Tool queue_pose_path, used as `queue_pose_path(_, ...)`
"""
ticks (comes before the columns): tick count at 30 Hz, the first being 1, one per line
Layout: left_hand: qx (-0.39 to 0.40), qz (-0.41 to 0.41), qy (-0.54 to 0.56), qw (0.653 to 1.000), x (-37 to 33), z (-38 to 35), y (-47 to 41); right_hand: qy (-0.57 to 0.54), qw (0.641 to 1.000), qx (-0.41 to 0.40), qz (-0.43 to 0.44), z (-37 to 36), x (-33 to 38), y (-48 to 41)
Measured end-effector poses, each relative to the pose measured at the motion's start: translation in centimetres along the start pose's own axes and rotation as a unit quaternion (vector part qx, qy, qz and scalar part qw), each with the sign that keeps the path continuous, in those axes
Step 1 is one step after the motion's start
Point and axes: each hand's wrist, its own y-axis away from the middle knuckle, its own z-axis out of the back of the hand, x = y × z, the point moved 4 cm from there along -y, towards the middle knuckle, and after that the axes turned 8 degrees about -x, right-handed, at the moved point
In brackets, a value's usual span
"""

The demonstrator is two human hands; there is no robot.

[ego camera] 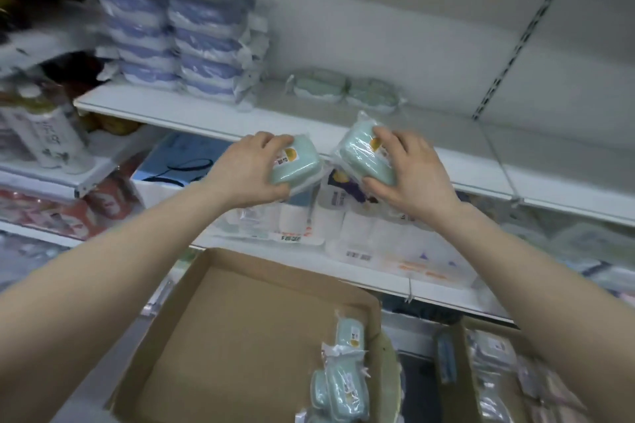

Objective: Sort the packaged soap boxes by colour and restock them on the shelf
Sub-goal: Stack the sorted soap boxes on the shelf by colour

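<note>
Head view: the left hand (252, 170) grips a green soap box (299, 168) and the right hand (409, 170) grips a second green box (364, 154), both just in front of the shelf (213, 113) edge. Open shelf room lies between the stacked blue soap boxes (185, 45) and the shelved green pair (343, 89).

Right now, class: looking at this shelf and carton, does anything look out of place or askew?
Nothing is mis-sorted: the blue soap boxes stand stacked at the left of the shelf, two green ones apart to their right. Only the green boxes in the carton lie jumbled in its right corner.
</note>
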Motion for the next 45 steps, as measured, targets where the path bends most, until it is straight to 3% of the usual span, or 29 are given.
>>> queue_pose_path(11,-0.027,0.012,-0.029,0.999,-0.1,0.9,-12.0,0.074,0.995,0.056,-0.021,-2.7,-9.7,-13.3)
queue_pose_path(19,0.0,0.054,-0.086,0.995,1.7,-1.3,-18.1,0.018,0.989,0.145,-0.029,-8.4,-13.7,-20.3)
queue_pose_path(24,0.0,0.04,-0.022,0.999,2.0,-2.2,-20.5,-0.007,0.985,0.17,-0.024,-11.2,-15.0,-21.3)
queue_pose_path(27,0.007,0.059,0.004,0.998,2.0,-2.3,-22.6,0.016,0.99,0.14,-0.024,-11.9,-15.1,-20.8)
queue_pose_path(34,0.008,0.016,-0.031,0.999,1.5,-2.1,-28.0,0.022,0.999,-0.039,0.017,-11.7,-14.8,-19.2)
queue_pose_path(38,0.059,0.017,-0.022,0.998,1.6,-4.7,-29.2,0.001,0.995,-0.088,0.046,-11.5,-14.7,-18.9)
queue_pose_path(41,0.082,-0.009,-0.065,0.994,1.6,-7.2,-29.2,0.006,0.993,-0.096,0.065,-11.9,-14.7,-18.8)
queue_pose_path(45,0.057,-0.046,-0.096,0.993,2.3,-8.3,-28.9,0.023,0.994,-0.075,0.073,-12.9,-14.4,-18.6)
